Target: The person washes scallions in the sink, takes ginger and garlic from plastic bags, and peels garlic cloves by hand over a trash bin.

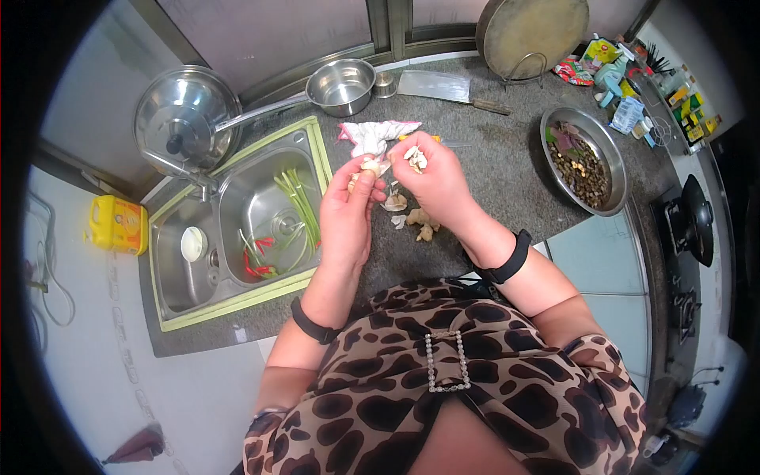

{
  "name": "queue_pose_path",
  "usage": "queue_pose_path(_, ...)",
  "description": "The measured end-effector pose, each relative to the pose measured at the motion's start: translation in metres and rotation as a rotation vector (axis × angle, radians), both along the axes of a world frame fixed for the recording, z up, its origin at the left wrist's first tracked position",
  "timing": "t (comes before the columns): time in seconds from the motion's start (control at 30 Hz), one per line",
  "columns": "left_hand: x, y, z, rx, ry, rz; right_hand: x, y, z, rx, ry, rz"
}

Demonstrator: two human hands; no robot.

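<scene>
Above the counter, my left hand (349, 198) pinches a pale garlic clove (370, 165) between thumb and fingers. Close beside it on the right, my right hand (434, 176) is curled round several whitish pieces (416, 159) that look like garlic, its fingertips near the clove. Below the hands on the dark counter lie a piece of garlic (395, 203), some pale peel (398, 222) and a knob of ginger (423, 225). A white cloth with a pink edge (372, 136) lies just behind my hands.
Left, a double sink (323, 150) holds green stalks (298, 207) and red peppers (255, 260). Behind are a steel pot (341, 87) and a cleaver (435, 85). Right, a steel basin (618, 170) holds small shells. A yellow jug (117, 226) stands left of the sink.
</scene>
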State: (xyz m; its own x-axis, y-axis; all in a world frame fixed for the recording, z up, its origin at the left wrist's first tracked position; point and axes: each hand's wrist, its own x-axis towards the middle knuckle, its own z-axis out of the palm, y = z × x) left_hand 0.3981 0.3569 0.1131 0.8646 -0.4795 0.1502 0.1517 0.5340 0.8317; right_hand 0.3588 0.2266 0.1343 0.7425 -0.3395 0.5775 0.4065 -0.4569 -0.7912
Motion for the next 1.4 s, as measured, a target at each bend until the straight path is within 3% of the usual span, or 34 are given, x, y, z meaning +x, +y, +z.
queue_pose_path(0.07, 0.0, 0.0, 0.006, -0.132, 0.038, -0.052, 0.002, -0.003, -0.005, 0.057, -0.044, -0.003)
queue_pose_path(0.13, 0.005, 0.002, 0.003, -0.21, 0.102, -0.12, -0.006, -0.001, 0.004, 0.399, 0.281, 0.179)
queue_pose_path(0.27, 0.011, 0.006, -0.003, -0.371, 0.211, -0.287, -0.007, 0.001, 0.005, 0.581, 0.268, 0.276)
queue_pose_path(0.43, 0.011, 0.006, -0.003, -0.361, 0.281, -0.265, -0.005, 0.006, 0.009, 0.697, 0.101, 0.378)
queue_pose_path(0.6, 0.005, 0.005, 0.004, -0.355, 0.31, -0.204, -0.007, 0.013, 0.009, 0.605, 0.114, 0.351)
queue_pose_path(0.8, 0.007, 0.006, 0.003, -0.199, 0.134, -0.136, -0.007, 0.014, 0.006, 0.58, 0.162, 0.383)
queue_pose_path(0.87, 0.005, 0.009, 0.006, -0.027, -0.006, -0.081, -0.006, 0.011, 0.005, 0.605, 0.19, 0.389)
queue_pose_path(1.0, 0.006, 0.009, 0.005, 0.081, -0.095, -0.01, -0.006, 0.01, 0.002, 0.494, 0.305, 0.377)
queue_pose_path(1.07, 0.008, 0.008, 0.005, 0.261, -0.389, 0.109, -0.006, 0.01, 0.001, 0.505, 0.314, 0.376)
queue_pose_path(1.17, 0.009, 0.009, 0.006, 0.314, -0.536, 0.168, -0.005, 0.01, 0.0, 0.488, 0.319, 0.344)
queue_pose_path(1.4, 0.007, 0.01, 0.007, 0.337, -0.521, 0.142, -0.006, 0.005, 0.002, 0.428, 0.319, 0.271)
